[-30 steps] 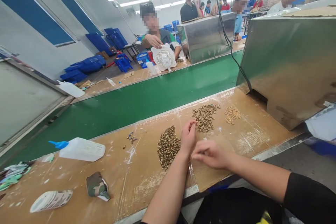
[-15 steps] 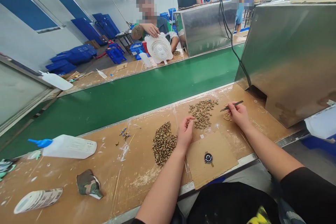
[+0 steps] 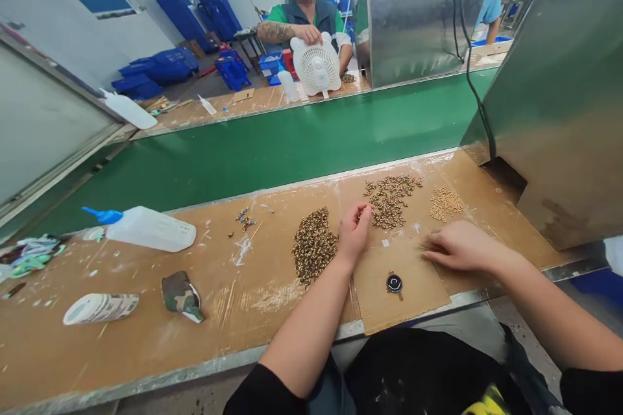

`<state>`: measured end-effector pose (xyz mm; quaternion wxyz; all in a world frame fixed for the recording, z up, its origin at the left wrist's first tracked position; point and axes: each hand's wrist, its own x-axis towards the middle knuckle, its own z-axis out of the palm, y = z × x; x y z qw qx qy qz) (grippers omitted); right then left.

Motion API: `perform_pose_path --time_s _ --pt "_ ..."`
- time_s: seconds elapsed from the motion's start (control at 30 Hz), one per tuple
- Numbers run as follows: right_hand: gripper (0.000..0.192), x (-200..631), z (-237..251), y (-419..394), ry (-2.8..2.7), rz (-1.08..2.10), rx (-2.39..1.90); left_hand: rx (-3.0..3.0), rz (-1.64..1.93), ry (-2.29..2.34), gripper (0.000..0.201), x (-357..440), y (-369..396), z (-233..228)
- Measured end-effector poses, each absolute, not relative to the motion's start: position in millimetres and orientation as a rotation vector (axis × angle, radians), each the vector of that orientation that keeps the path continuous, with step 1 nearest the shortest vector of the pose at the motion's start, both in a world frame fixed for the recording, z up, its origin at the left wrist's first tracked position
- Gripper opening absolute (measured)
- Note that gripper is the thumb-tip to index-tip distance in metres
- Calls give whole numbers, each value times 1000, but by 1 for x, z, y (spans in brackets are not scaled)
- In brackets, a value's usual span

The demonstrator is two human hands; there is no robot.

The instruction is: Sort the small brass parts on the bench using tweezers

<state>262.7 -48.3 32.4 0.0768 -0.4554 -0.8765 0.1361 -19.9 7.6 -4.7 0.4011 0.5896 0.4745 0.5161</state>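
Note:
My left hand (image 3: 354,231) is closed in a pinch at the left edge of a spread of small brass-coloured metal parts (image 3: 392,198). Whatever its fingertips hold is too small to make out. My right hand (image 3: 460,246) hovers low at the right edge of a cardboard sheet (image 3: 370,308), palm down, its fingertips smeared by motion. No tweezers can be made out in it. On the cardboard lies a small round black piece (image 3: 394,283) with a shiny ring. Beyond my right hand is a cluster of small pale gold pieces (image 3: 445,203).
A dense heap of brass-coloured parts (image 3: 314,246) lies left of my left forearm. Farther left are a white squeeze bottle (image 3: 150,229), a white cup (image 3: 102,308) and a camouflage-patterned scrap (image 3: 180,292). Behind runs a green belt (image 3: 272,152); across it a person holds a white fan (image 3: 317,65).
My right hand has moved from the pale gold pieces toward the cardboard; the tweezers it held no longer show. My left hand keeps its pinch by the brass-coloured parts. The view has shifted.

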Motion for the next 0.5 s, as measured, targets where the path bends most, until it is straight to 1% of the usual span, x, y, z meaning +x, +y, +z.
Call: perform_pose_path --time_s 0.07,0.17,0.37,0.43,0.5 --pt "43 258 37 -42 -2655 285 -1348 1457 1359 1181 31 -18 9 -4" --pt "42 232 41 -17 -2639 147 -1195 1414 1472 1184 32 -18 9 -3" --pt "52 165 18 45 -2844 155 -691 1310 1594 1261 35 -23 7 -3" --pt "47 152 9 59 -2875 151 -593 1272 1634 1238 33 -24 8 -2" --pt "41 144 1 72 -2846 138 -621 1245 1660 1205 31 -24 10 -2"
